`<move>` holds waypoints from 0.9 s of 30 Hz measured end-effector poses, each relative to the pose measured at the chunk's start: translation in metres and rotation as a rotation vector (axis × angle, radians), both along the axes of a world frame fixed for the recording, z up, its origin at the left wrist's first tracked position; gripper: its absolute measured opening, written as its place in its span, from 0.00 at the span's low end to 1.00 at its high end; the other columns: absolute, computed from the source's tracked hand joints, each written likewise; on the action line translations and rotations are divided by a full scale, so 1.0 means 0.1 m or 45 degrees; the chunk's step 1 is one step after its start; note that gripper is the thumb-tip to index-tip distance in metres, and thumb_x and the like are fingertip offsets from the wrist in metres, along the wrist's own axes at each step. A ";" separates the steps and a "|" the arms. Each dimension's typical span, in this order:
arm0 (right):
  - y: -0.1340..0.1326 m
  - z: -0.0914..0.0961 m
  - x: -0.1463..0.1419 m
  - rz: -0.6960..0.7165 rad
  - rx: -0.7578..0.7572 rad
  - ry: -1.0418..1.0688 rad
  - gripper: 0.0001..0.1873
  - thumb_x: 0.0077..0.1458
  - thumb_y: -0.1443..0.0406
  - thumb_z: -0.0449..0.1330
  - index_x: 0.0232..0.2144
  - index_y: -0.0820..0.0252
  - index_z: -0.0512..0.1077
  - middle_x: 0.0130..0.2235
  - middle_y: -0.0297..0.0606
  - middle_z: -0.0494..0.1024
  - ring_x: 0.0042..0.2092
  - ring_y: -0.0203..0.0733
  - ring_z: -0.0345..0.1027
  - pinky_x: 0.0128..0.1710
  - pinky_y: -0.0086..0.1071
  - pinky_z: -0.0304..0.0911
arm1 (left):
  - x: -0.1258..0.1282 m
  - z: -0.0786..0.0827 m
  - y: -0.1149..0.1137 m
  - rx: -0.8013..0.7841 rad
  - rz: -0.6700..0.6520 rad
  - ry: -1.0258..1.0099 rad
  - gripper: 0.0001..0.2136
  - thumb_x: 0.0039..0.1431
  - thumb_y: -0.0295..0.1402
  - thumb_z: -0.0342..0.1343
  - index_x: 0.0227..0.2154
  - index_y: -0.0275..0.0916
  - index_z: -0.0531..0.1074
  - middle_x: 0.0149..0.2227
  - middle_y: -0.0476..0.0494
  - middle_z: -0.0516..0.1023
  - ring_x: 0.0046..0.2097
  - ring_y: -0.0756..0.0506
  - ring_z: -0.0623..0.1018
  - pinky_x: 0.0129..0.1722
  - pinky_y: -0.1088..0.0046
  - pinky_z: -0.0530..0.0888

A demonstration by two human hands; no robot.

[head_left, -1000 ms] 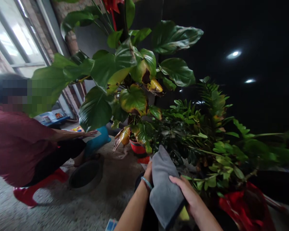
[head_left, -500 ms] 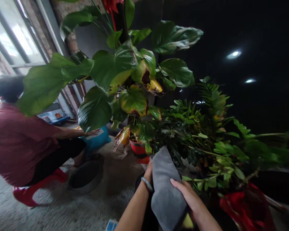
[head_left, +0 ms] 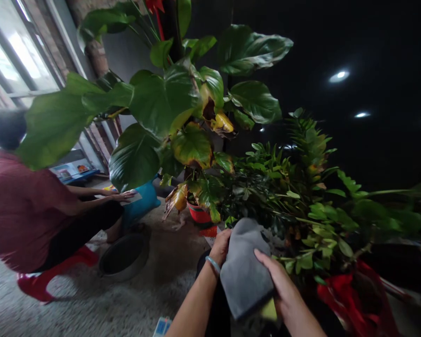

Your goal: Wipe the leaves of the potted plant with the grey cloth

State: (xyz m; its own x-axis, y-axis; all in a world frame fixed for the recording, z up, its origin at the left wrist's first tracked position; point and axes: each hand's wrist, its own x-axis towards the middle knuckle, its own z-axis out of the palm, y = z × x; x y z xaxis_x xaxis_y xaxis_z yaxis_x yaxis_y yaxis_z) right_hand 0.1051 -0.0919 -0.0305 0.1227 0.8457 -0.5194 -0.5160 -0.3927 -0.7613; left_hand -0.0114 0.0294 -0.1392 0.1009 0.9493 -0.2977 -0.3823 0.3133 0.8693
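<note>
Low in front of my body I hold a folded grey cloth point(head_left: 247, 271), soft and matt, between both hands. My left hand point(head_left: 221, 246), with a pale bangle at the wrist, grips its left edge, and most of those fingers are hidden behind the fabric. On the right edge, my right hand point(head_left: 273, 271) presses its thumb on top while the other fingers are out of sight underneath. A small yellow piece point(head_left: 268, 310) shows below the cloth near my right palm; what it is I cannot make out.
A large potted plant point(head_left: 161, 100) with partly browned leaves rises ahead. Lower bushy plants point(head_left: 298, 206) and a red bag point(head_left: 358, 295) are at right. Leftward, a person point(head_left: 24, 206) sits on a red stool point(head_left: 56, 271) beside a dark basin point(head_left: 124, 255) and a blue bundle point(head_left: 143, 201).
The grey cloth's far end has dropped from a tall point to a lower, rounded fold. Both hands keep their hold, and my left hand sits slightly higher. The view has shifted a little.
</note>
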 end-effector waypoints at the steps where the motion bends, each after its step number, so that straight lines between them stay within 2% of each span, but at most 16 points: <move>1: -0.08 -0.03 0.01 -0.022 0.015 -0.064 0.22 0.31 0.54 0.72 0.28 0.62 0.77 0.26 0.43 0.82 0.35 0.56 0.78 0.33 0.40 0.72 | 0.00 0.00 0.00 -0.007 0.004 -0.021 0.17 0.36 0.39 0.69 0.15 0.38 0.65 0.18 0.52 0.67 0.24 0.51 0.66 0.27 0.72 0.63; 2: -0.12 -0.01 0.05 -0.075 0.042 -0.127 0.24 0.29 0.54 0.72 0.30 0.62 0.77 0.26 0.43 0.82 0.35 0.56 0.78 0.32 0.40 0.72 | 0.00 0.01 0.00 -0.032 0.004 -0.048 0.16 0.36 0.40 0.68 0.16 0.38 0.66 0.18 0.52 0.67 0.23 0.51 0.66 0.26 0.72 0.63; 4: -0.08 0.18 0.19 -0.269 0.147 -0.221 0.25 0.28 0.55 0.72 0.32 0.61 0.77 0.27 0.41 0.82 0.35 0.55 0.78 0.32 0.39 0.72 | 0.00 0.02 -0.01 -0.101 -0.017 -0.091 0.16 0.37 0.40 0.68 0.19 0.38 0.67 0.18 0.52 0.69 0.22 0.51 0.67 0.25 0.73 0.63; 7: 0.21 0.54 0.39 -0.647 0.327 -0.217 0.22 0.29 0.59 0.71 0.33 0.58 0.76 0.28 0.35 0.82 0.37 0.51 0.78 0.36 0.38 0.73 | 0.00 0.04 -0.02 -0.149 -0.065 -0.091 0.15 0.39 0.40 0.68 0.22 0.37 0.68 0.19 0.52 0.71 0.21 0.51 0.68 0.24 0.74 0.62; 9: 0.39 0.59 0.42 -0.727 0.303 -0.111 0.18 0.31 0.62 0.69 0.31 0.56 0.75 0.28 0.34 0.82 0.38 0.50 0.78 0.38 0.39 0.73 | 0.00 0.06 -0.03 -0.146 -0.085 -0.076 0.15 0.39 0.40 0.68 0.21 0.37 0.68 0.19 0.52 0.71 0.21 0.52 0.67 0.23 0.74 0.62; 11: 0.42 0.40 0.36 -0.575 0.129 0.037 0.14 0.33 0.62 0.68 0.29 0.55 0.74 0.28 0.37 0.82 0.39 0.53 0.78 0.39 0.43 0.74 | 0.00 0.06 -0.03 -0.145 -0.077 -0.078 0.16 0.38 0.40 0.68 0.21 0.37 0.67 0.18 0.53 0.70 0.20 0.53 0.67 0.23 0.75 0.62; 13: 0.28 0.04 0.26 -0.321 -0.061 0.136 0.14 0.35 0.60 0.68 0.28 0.56 0.75 0.30 0.42 0.83 0.41 0.57 0.77 0.39 0.47 0.74 | 0.00 0.06 -0.02 -0.146 -0.069 -0.087 0.17 0.38 0.40 0.69 0.21 0.37 0.67 0.18 0.53 0.70 0.19 0.52 0.67 0.23 0.75 0.62; 15: 0.04 -0.31 0.19 -0.185 -0.127 0.094 0.17 0.34 0.58 0.70 0.30 0.57 0.77 0.31 0.44 0.83 0.43 0.60 0.77 0.39 0.48 0.74 | 0.00 0.05 -0.02 -0.152 -0.059 -0.098 0.17 0.37 0.40 0.69 0.21 0.37 0.68 0.18 0.53 0.70 0.19 0.52 0.67 0.23 0.74 0.63; 17: -0.17 -0.47 0.20 -0.158 -0.131 0.008 0.19 0.32 0.57 0.72 0.31 0.55 0.78 0.31 0.43 0.83 0.43 0.61 0.77 0.39 0.47 0.74 | -0.01 0.04 -0.01 -0.153 -0.066 -0.106 0.17 0.36 0.40 0.70 0.21 0.37 0.68 0.18 0.53 0.70 0.20 0.52 0.68 0.23 0.74 0.63; 19: -0.24 -0.34 0.28 -0.221 -0.065 -0.060 0.21 0.31 0.56 0.72 0.32 0.54 0.78 0.31 0.41 0.83 0.42 0.60 0.77 0.38 0.46 0.74 | -0.01 0.04 -0.01 -0.145 -0.066 -0.097 0.16 0.37 0.40 0.69 0.21 0.37 0.68 0.18 0.53 0.70 0.20 0.52 0.68 0.23 0.74 0.63; 21: -0.13 -0.01 0.38 -0.382 0.081 -0.119 0.22 0.32 0.56 0.72 0.34 0.56 0.78 0.32 0.39 0.83 0.41 0.58 0.78 0.38 0.45 0.74 | 0.00 0.06 -0.02 -0.138 -0.062 -0.073 0.16 0.38 0.40 0.69 0.21 0.37 0.69 0.18 0.53 0.70 0.20 0.51 0.68 0.23 0.74 0.63; 24: 0.20 0.48 0.47 -0.693 0.309 -0.119 0.19 0.33 0.60 0.70 0.33 0.55 0.76 0.31 0.35 0.83 0.41 0.54 0.78 0.40 0.43 0.74 | 0.02 0.10 -0.05 -0.143 -0.064 -0.049 0.15 0.40 0.40 0.68 0.21 0.37 0.69 0.18 0.53 0.70 0.20 0.51 0.67 0.22 0.74 0.63; 25: 0.30 0.55 0.46 -0.686 0.310 -0.068 0.17 0.33 0.61 0.69 0.31 0.55 0.75 0.30 0.35 0.83 0.42 0.54 0.78 0.40 0.43 0.74 | 0.03 0.12 -0.06 -0.146 -0.076 -0.046 0.15 0.41 0.40 0.68 0.20 0.37 0.68 0.17 0.53 0.70 0.20 0.51 0.67 0.22 0.74 0.63; 27: 0.40 0.48 0.38 -0.552 0.205 0.049 0.12 0.34 0.61 0.67 0.27 0.55 0.74 0.27 0.37 0.82 0.42 0.55 0.77 0.40 0.45 0.74 | 0.05 0.14 -0.07 -0.141 -0.083 -0.050 0.15 0.40 0.40 0.68 0.19 0.37 0.68 0.16 0.53 0.69 0.20 0.51 0.67 0.22 0.74 0.62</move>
